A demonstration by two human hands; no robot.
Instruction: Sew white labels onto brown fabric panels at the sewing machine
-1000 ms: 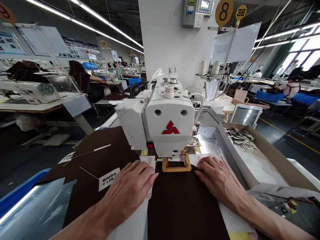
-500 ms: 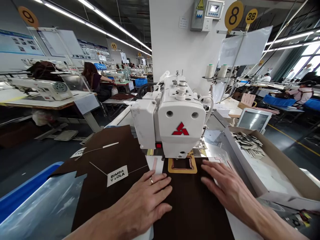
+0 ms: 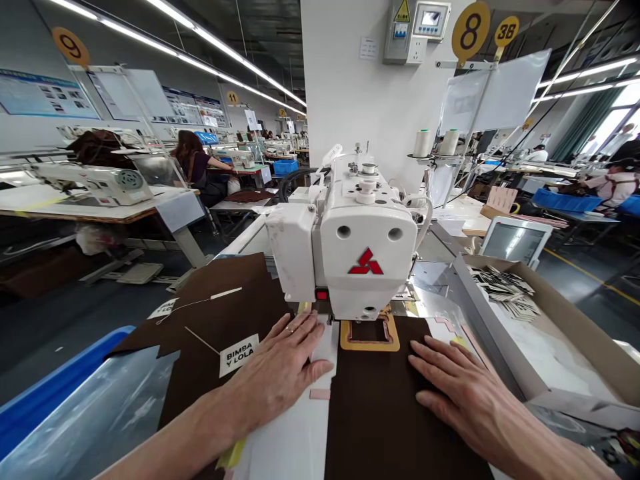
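Note:
A dark brown fabric panel (image 3: 380,413) lies flat under a white sewing machine (image 3: 367,260), its far part beneath the tan-edged clamp frame (image 3: 370,345). My left hand (image 3: 280,373) rests with fingers stretched out on the white work plate (image 3: 295,433), left of the panel, holding nothing. Palm down, my right hand (image 3: 460,393) has its spread fingers on the panel's right edge. Left of my left hand are more brown fabric pieces (image 3: 220,273), with a white "BIMBA Y LOLA" label (image 3: 239,355) and white thread on them.
A cardboard box (image 3: 575,347) with a pile of small labels (image 3: 503,287) stands at the right, a tablet-like screen (image 3: 517,240) behind it. Thread spools (image 3: 423,143) stand behind the machine. A blue bin (image 3: 60,380) is at lower left. Other people work in the background.
My left hand has slid left, off the brown panel and onto the white plate, more of which shows. The panel's near end and my right hand sit slightly farther right.

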